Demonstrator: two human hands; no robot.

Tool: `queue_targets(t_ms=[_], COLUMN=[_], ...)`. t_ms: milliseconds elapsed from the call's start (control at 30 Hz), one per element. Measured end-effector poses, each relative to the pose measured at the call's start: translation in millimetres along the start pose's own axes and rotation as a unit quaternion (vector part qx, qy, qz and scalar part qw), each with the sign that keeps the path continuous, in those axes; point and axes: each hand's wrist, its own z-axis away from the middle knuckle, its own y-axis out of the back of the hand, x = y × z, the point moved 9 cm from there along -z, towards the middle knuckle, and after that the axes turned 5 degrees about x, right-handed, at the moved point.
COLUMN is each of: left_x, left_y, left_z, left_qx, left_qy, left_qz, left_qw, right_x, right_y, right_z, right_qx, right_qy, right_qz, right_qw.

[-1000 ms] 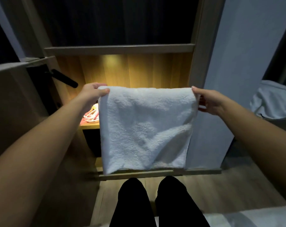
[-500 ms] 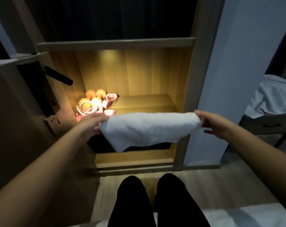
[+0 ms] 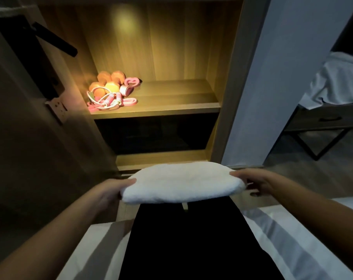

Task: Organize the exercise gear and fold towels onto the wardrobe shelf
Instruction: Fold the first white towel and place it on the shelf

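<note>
A white towel (image 3: 181,182), folded flat, lies across my knees in black trousers. My left hand (image 3: 109,191) grips its left end, thumb on top. My right hand (image 3: 252,181) holds the right end with fingers curled under the fold. Ahead, the lit wardrobe shelf (image 3: 171,107) carries a pile of exercise gear (image 3: 111,91) at its left: orange dumbbells, a pink and white jump rope and pink bands. The right part of the shelf board is bare wood.
An open wardrobe door (image 3: 26,98) with a black handle stands at the left. A white wall panel (image 3: 272,77) rises at the right, past it a table with a white cloth (image 3: 337,81). I sit on a white bed (image 3: 293,239).
The towel hung upright between my raised hands, then was folded over and lowered. It now lies flat on my knees, and the view has tipped down.
</note>
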Motion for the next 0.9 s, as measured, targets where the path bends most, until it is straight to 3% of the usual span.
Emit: queue_targets(t_ms=[133,300,567,700,800,900], left_x=[88.1,184.2,261.0,217.8,126.5,17.5], left_y=[12.7,29.8,50.7,57.5,57.5,44.8], left_z=[-5.8,2.6,14.8,16.9,20.0,36.3], left_qx=[0.04,0.114,0.149,0.155,0.121,0.095], left_qy=[-0.078,-0.114,-0.178,-0.18,-0.173,-0.106], left_qz=[0.002,0.007,-0.005,-0.027,-0.037,-0.035], left_qw=[0.996,0.987,0.973,0.971,0.977,0.989], right_x=[-87.3,-173.3,-236.2,-189.6,-100.8,8.5], right_y=[22.1,54.2,84.0,66.2,39.8,5.3], right_z=[13.0,39.6,62.5,63.2,56.7,50.4], right_qx=[0.062,0.119,0.135,0.1,0.049,0.02], right_qy=[0.056,0.107,0.156,0.152,0.14,0.091], right_qz=[-0.063,-0.107,-0.112,-0.068,-0.053,-0.014], right_qw=[0.995,0.981,0.972,0.981,0.988,0.996])
